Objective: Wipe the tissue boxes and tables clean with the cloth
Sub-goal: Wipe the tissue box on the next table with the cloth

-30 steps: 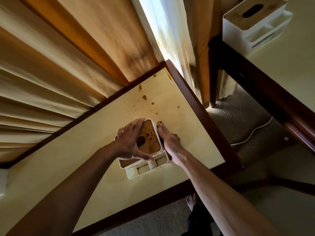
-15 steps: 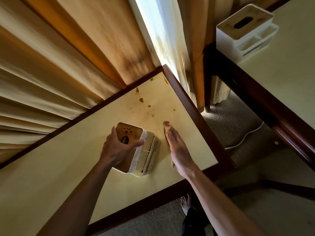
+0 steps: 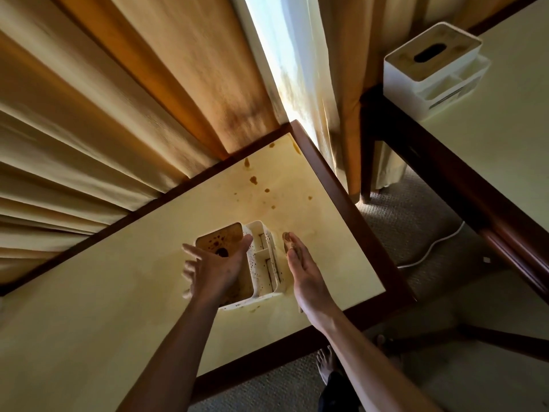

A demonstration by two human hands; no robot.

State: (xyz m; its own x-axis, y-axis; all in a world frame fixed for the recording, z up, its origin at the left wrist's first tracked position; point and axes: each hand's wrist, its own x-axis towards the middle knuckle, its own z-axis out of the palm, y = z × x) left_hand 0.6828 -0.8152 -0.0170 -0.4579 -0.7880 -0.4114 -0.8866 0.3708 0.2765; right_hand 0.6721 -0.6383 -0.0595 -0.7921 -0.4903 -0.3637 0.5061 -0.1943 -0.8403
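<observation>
A white tissue box (image 3: 265, 264) with a brown-spotted wooden lid and side compartments stands on the near cream table (image 3: 326, 242). My left hand (image 3: 215, 270) is over the lid with its fingers spread and grips nothing; the thumb lies near the box's top edge. My right hand (image 3: 304, 270) is flat and straight-fingered just right of the box, pressing a brownish cloth (image 3: 287, 237) that shows at the fingertips. Brown stains (image 3: 253, 179) dot the table's far corner. A second tissue box (image 3: 432, 69) stands on the other table (image 3: 499, 150) at the upper right.
Orange-brown curtains (image 3: 118, 114) hang right behind the near table, with a bright gap (image 3: 285, 63) between them. A carpeted gap with a white cable (image 3: 430, 251) separates the two tables. My bare foot (image 3: 325, 367) stands below the table's front edge.
My left hand has let go of the tissue box and spread its fingers above it. The box has turned slightly. My right hand stays flat beside it on the cloth.
</observation>
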